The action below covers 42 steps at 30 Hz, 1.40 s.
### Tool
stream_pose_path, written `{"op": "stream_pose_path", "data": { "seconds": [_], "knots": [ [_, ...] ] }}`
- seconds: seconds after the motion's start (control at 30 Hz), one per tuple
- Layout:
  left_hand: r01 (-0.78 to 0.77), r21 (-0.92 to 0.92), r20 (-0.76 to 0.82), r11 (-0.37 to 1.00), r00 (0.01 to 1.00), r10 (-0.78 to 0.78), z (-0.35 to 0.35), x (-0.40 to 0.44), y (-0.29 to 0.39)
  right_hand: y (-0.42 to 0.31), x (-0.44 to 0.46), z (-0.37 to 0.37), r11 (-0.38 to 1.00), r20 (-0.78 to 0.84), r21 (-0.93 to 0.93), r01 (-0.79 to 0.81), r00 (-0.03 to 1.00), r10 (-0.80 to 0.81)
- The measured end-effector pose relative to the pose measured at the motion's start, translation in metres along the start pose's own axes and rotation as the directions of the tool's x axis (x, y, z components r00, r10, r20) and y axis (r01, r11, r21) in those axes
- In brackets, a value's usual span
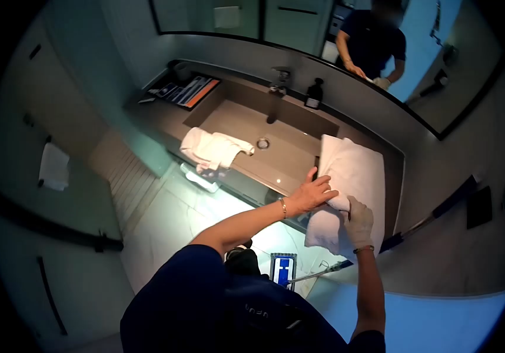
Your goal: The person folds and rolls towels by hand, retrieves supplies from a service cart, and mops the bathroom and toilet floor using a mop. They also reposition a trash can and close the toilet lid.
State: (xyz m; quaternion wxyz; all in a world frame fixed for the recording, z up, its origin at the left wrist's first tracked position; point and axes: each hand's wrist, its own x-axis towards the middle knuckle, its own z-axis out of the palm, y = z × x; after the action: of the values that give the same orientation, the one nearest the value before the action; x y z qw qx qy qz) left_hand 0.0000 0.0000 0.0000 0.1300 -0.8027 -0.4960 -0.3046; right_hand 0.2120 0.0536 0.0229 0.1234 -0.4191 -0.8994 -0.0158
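Note:
A thick white towel (358,167) lies folded over the right end of the washbasin counter, with part of it hanging past the front edge. My left hand (311,195), bare and with a bracelet at the wrist, rests its spread fingers on the towel's left side. Close by, my right hand (360,223) wears a pale glove and pinches a fold of the same towel; its fingertips are partly hidden. To the left, a crumpled white cloth (214,147) is draped over the basin's front rim.
Behind the grey basin (241,120) stand a tap (279,79) and a dark pump bottle (314,94). A tray of packets (188,91) sits on the counter's left end. A long-handled tool (423,222) leans at the right. A blue-and-white packet (283,267) is below.

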Motion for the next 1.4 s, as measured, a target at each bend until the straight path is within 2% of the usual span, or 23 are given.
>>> {"op": "stream_pose_path", "data": {
  "seconds": [0.07,0.1,0.2,0.3,0.33,0.37,0.47,0.6,0.7,0.73,0.77,0.8,0.83,0.87,0.9,0.93,0.97,1.07,1.13,1.17,1.23,1.37,1.4],
  "knots": [
    [-0.055,-0.054,0.030,0.997,0.998,0.056,0.002,0.020,-0.005,0.017,0.006,-0.026,0.988,-0.016,0.081,0.132,0.991,-0.132],
    [0.067,-0.180,0.282,0.981,0.959,-0.014,-0.014,-0.045,-0.012,-0.029,-0.025,0.011,0.969,0.079,0.245,0.024,0.996,-0.045],
    [0.486,-0.321,0.378,0.813,0.853,-0.361,0.009,0.030,-0.035,0.024,0.037,-0.022,0.970,0.183,0.239,-0.035,0.983,-0.009],
    [0.593,-0.134,0.392,0.794,0.768,-0.507,0.001,0.055,-0.039,0.039,0.075,-0.020,0.868,0.430,0.403,-0.290,0.897,0.100],
    [0.378,-0.100,0.013,0.920,0.925,-0.379,0.004,0.058,-0.033,0.049,0.087,-0.016,0.849,0.536,0.403,-0.343,0.840,0.085],
    [0.275,-0.085,-0.068,0.958,0.957,-0.281,0.005,0.059,-0.026,0.058,0.097,-0.011,0.829,0.634,0.395,-0.395,0.771,0.064],
    [0.011,-0.206,0.113,0.978,0.994,0.012,0.032,0.050,-0.003,0.088,0.123,0.019,0.814,0.574,0.540,-0.214,0.801,-0.170],
    [-0.159,-0.224,0.155,0.961,0.968,0.197,0.052,0.066,-0.040,0.081,0.153,0.014,0.909,0.725,0.211,-0.360,0.681,0.101],
    [-0.143,-0.218,0.305,0.965,0.930,0.207,0.057,0.095,-0.060,0.066,0.142,0.001,0.901,0.318,0.031,-0.432,0.859,0.401],
    [-0.115,-0.179,0.360,0.977,0.916,0.174,0.064,0.105,-0.064,0.063,0.130,0.001,0.879,-0.129,0.194,-0.436,0.877,0.463],
    [-0.096,-0.133,0.427,0.986,0.892,0.145,0.072,0.116,-0.070,0.057,0.115,0.002,0.869,-0.528,0.336,-0.364,0.691,0.494],
    [-0.011,-0.163,0.498,0.987,0.862,0.091,0.073,0.129,-0.080,0.043,0.100,0.005,0.862,-0.523,0.333,-0.382,0.685,0.507],
    [0.072,-0.183,0.565,0.980,0.824,0.044,0.075,0.147,-0.092,0.027,0.088,0.006,0.348,-0.058,0.876,-0.335,0.642,0.765],
    [0.134,-0.249,0.599,0.959,0.800,0.043,0.085,0.163,-0.108,0.018,0.079,0.007,-0.397,0.443,0.889,-0.229,0.649,0.619],
    [0.197,-0.309,0.640,0.930,0.767,0.050,0.095,0.175,-0.121,0.030,0.069,0.050,-0.866,0.518,0.485,-0.121,0.837,0.174],
    [0.278,-0.322,0.770,0.905,0.633,0.079,0.095,0.196,-0.130,-0.019,0.084,0.029,-0.420,0.494,0.865,-0.277,0.623,0.607],
    [0.354,-0.313,0.869,0.881,0.480,0.116,0.093,0.209,-0.130,-0.010,0.082,0.074,-0.587,0.491,0.802,-0.109,0.680,0.545],
    [0.764,-0.388,0.889,0.516,0.458,-0.009,0.084,0.187,-0.113,-0.043,0.095,0.068,0.255,-0.062,0.962,-0.101,0.824,0.563],
    [0.856,-0.477,0.872,0.201,0.490,-0.016,0.063,0.147,-0.088,-0.087,0.074,0.037,0.300,-0.150,0.949,-0.100,0.692,0.706],
    [0.867,-0.492,0.864,0.079,0.497,-0.074,0.060,0.118,-0.076,-0.111,0.059,0.023,0.069,-0.017,0.996,-0.054,0.657,0.753],
    [0.863,-0.352,0.873,-0.363,0.443,0.205,0.005,0.058,-0.051,-0.160,0.015,0.018,-0.227,0.181,0.974,0.013,0.562,0.807],
    [0.784,-0.026,0.817,-0.620,0.374,0.439,-0.048,-0.111,-0.008,-0.278,-0.105,0.044,0.023,0.190,0.923,-0.383,0.509,0.840],
    [0.828,-0.012,0.865,-0.560,0.289,0.409,-0.052,-0.161,-0.002,-0.310,-0.128,0.050,-0.120,0.245,0.951,-0.284,0.459,0.854]
  ]
}}
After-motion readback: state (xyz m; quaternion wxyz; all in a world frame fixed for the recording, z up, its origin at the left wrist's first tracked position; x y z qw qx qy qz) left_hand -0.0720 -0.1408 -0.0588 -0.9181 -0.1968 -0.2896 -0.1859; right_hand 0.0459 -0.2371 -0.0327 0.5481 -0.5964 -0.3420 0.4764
